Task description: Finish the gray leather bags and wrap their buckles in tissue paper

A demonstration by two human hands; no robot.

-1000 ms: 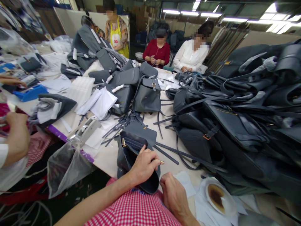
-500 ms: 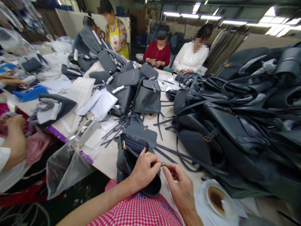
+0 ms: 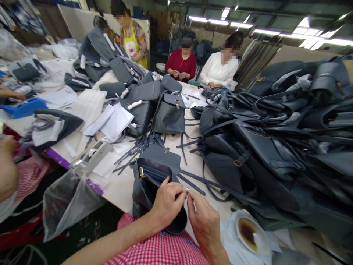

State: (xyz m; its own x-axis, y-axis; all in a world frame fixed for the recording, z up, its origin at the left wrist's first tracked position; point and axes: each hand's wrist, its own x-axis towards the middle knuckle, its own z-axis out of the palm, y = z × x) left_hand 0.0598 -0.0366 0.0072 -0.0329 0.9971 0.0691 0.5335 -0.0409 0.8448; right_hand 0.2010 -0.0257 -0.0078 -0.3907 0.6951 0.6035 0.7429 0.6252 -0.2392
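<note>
An open dark grey leather bag (image 3: pixel 143 191) stands at the table edge against my lap, its flap laid back and a gold zip end showing at the mouth. Across its front reaches my left hand (image 3: pixel 168 201), thumb and fingers pinched together; whatever lies inside that pinch is hidden. A small gold-coloured metal piece (image 3: pixel 187 190) shows between the fingertips of both hands. My right hand (image 3: pixel 203 215) pinches at this piece from the right, just beyond the bag's side. The piece's exact kind is too small to make out.
Dark bags and straps (image 3: pixel 248 158) pile up on the right. A dish of brown liquid (image 3: pixel 250 232) sits near my right forearm. More bags (image 3: pixel 169 114), white paper (image 3: pixel 116 119) and a metal tool (image 3: pixel 95 154) lie ahead and left. Several people work around the table.
The gold-coloured piece has turned from lying sideways to more upright between my fingertips. My right hand has drawn closer to my left. The whole view has shifted slightly.
</note>
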